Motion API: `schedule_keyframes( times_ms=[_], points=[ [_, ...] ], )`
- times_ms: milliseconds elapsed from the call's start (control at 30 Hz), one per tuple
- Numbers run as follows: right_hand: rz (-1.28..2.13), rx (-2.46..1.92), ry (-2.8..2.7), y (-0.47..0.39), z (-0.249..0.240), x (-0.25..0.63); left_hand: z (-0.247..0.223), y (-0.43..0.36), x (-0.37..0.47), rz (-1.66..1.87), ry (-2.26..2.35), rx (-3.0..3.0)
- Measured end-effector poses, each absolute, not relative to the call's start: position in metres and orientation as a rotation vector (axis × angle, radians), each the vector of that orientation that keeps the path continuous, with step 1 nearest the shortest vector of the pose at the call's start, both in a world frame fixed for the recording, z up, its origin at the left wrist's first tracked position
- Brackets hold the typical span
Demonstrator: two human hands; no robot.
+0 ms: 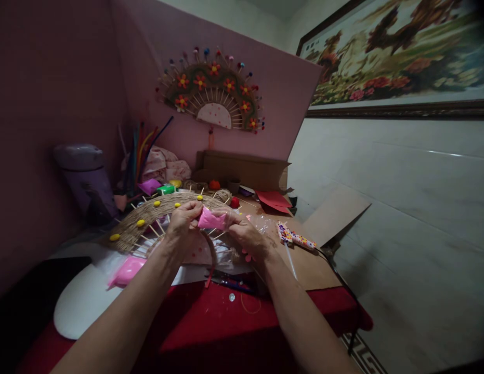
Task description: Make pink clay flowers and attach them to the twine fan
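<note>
A small bright pink packet (pixel 211 219) is stretched between my two hands above the fan-shaped craft. My left hand (pixel 185 218) pinches its left end, and my right hand (pixel 239 228) grips its right end. Beneath them lies the fan (pixel 148 212), a twine-wrapped arc with yellow dots, thin sticks and a dotted half-round base, partly hidden by my hands and forearms. A larger pink packet (pixel 128 270) rests left of my left forearm. Scissors (pixel 234 282) with dark blue handles lie just below the fan.
At the left stands a purple flask (pixel 86 182). Colourful pipe cleaners (pixel 140 156), green clay (pixel 165 189) and red paper (pixel 273 200) are behind the fan. A patterned glue gun (pixel 296 237) lies on cardboard (pixel 312 270) at right. A finished fan (pixel 214 96) hangs on the pink board.
</note>
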State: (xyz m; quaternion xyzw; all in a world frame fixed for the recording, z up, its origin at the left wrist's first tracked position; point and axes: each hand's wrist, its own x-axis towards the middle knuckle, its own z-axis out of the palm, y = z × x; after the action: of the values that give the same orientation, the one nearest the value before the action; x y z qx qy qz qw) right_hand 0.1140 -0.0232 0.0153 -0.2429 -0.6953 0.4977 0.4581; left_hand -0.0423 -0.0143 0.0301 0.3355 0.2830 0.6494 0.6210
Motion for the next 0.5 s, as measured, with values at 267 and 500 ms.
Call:
schedule_keyframes(
  times_ms=[267, 500],
  points=[
    [1.394, -0.523, -1.746, -0.0199, 0.009, 0.1062, 0.037, -0.0188, -0.0435, 1.429, 0.654, 0.708],
    [1.531, -0.458, -1.667, -0.0221, 0.009, 0.1064, 0.0304, -0.0172, -0.0449, 1.374, 0.624, 0.836]
  ],
)
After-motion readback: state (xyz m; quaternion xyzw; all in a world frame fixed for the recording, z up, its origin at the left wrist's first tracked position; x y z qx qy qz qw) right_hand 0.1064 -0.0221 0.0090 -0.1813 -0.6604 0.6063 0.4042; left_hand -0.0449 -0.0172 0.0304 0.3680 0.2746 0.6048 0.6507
